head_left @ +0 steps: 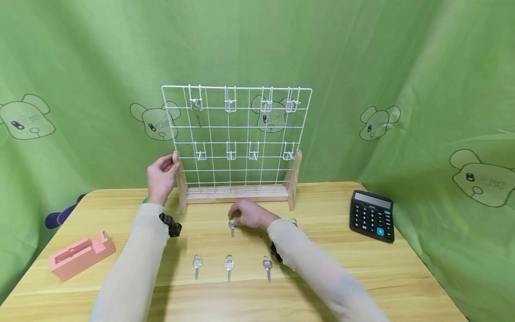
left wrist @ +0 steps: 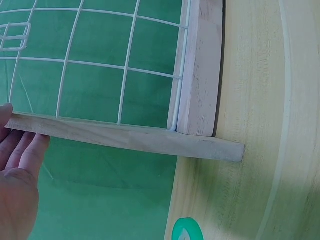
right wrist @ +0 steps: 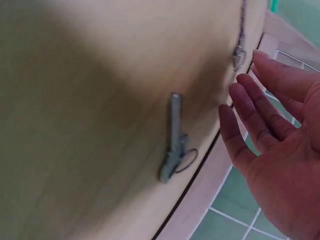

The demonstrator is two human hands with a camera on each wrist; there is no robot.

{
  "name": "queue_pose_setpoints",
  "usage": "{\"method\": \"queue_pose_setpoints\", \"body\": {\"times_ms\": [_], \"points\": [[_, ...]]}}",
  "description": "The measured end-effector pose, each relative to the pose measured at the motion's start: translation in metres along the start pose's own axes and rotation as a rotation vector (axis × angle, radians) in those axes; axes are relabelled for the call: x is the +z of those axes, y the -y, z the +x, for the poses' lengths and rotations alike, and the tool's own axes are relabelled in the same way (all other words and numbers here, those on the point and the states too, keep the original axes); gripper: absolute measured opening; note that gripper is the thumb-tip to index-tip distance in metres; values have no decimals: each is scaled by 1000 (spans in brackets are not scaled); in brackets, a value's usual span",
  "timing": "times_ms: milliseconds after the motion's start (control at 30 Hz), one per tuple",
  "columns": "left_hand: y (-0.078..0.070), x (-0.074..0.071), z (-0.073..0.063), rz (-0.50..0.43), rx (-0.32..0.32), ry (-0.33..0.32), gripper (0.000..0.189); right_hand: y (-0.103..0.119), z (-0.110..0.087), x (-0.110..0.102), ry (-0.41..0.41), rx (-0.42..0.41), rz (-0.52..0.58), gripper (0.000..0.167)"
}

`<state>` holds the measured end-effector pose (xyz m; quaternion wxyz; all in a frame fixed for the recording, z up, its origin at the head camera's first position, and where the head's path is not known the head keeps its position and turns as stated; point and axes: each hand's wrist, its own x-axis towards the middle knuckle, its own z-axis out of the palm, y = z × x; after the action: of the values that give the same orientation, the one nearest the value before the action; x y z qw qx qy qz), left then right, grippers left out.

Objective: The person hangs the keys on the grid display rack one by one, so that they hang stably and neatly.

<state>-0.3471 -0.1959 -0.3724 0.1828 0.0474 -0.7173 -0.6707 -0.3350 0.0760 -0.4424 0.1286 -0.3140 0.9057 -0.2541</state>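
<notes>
A white wire grid rack [head_left: 238,126] stands upright in a wooden frame [head_left: 237,195], with hooks in two rows. One key [head_left: 198,117] hangs from the upper left hook. My left hand [head_left: 160,180] pinches the rack's left wooden post [left wrist: 125,138] between thumb and fingers. Low in front of the frame, my right hand [head_left: 251,213] is over the back row of keys, fingertips right by the ring of a key [head_left: 232,226]. In the right wrist view its fingers [right wrist: 244,102] are loosely extended, with another key [right wrist: 173,142] lying on the table nearby. My right hand and sleeve partly hide other keys.
Nearer me lie a left key [head_left: 196,267], a middle key [head_left: 229,267] and a right key [head_left: 267,267] in a row. A pink holder [head_left: 82,255] sits at the left, a black calculator [head_left: 371,216] at the right. Green curtain [head_left: 342,53] surrounds the table [head_left: 209,299].
</notes>
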Motion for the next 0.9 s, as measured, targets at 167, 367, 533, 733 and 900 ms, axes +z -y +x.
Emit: {"method": "queue_pose_setpoints", "body": {"times_ms": [167, 367, 533, 733, 900], "points": [[0, 0, 0, 8, -10, 6, 42, 0, 5, 5, 0, -20, -53, 26], [0, 0, 1, 10, 4, 3, 41, -1, 8, 6, -2, -16, -26, 18], [2, 0, 1, 16, 1, 0, 41, -4, 10, 6, 4, -8, -14, 17], [5, 0, 1, 30, 8, 8, 42, -8, 9, 6, 16, -10, 39, 15], [6, -1, 1, 33, 12, 11, 42, -8, 5, 4, 14, 8, 104, 14]]}}
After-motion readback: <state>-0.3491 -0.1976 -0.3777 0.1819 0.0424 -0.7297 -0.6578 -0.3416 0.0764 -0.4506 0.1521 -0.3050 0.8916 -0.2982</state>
